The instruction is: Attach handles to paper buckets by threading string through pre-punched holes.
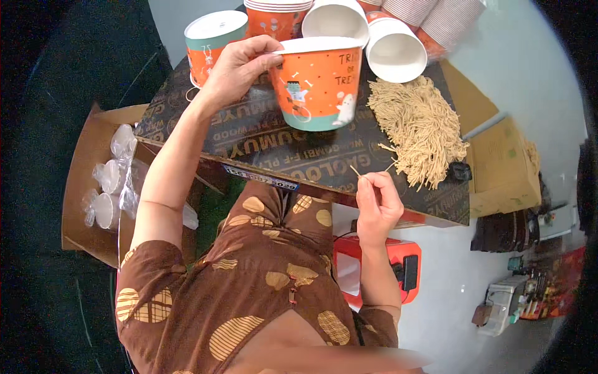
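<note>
My left hand (237,70) grips the rim of an orange paper bucket (321,84) with a teal base band and Halloween figures. The bucket is upright, held up over the dark printed plywood tabletop (249,134). Near the table's front edge, my right hand (379,202) is closed in a pinch on a short tan cord (354,169), whose ends stick out above the fingers. A loose heap of the same tan cords (423,134) lies on the table to the right, beyond that hand. Behind the bucket's left side stands another orange bucket (208,59), upside down, with a cord loop at its side.
Several nested buckets (279,19) stand at the back, and white-lined ones (397,56) lie tipped beside them. Cardboard boxes flank the table: the left box (81,181) contains plastic-wrapped white rolls or cups (107,209). A small black object (460,171) sits by the cords. Below is a red stool-like object (389,249).
</note>
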Tool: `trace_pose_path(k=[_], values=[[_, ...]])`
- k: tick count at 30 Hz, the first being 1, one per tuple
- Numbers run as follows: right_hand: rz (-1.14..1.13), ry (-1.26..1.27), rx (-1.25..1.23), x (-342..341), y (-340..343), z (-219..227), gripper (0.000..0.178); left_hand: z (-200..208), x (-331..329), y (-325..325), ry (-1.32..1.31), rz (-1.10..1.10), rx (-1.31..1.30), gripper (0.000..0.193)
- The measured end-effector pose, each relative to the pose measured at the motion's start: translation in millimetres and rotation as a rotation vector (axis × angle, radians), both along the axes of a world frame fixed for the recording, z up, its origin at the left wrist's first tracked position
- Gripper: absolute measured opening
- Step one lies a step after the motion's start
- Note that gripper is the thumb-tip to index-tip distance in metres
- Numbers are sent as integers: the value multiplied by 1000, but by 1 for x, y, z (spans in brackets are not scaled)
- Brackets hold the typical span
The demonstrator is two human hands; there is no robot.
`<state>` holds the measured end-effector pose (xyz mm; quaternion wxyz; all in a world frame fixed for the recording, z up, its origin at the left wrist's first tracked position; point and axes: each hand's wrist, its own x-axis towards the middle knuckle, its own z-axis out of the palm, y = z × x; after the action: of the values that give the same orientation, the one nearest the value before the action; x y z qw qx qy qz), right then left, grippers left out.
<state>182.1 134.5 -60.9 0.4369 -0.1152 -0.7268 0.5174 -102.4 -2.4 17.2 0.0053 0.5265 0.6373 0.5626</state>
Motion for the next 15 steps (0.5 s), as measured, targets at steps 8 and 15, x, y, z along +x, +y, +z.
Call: trace_pose_path(k=[8,15], values=[[-20,19,2,-1,6,1,4,-5,4,2,-269,-147,69,18],[-24,21,13,-3,11,-2,4,-14,0,-4,-373,-252,84,19]])
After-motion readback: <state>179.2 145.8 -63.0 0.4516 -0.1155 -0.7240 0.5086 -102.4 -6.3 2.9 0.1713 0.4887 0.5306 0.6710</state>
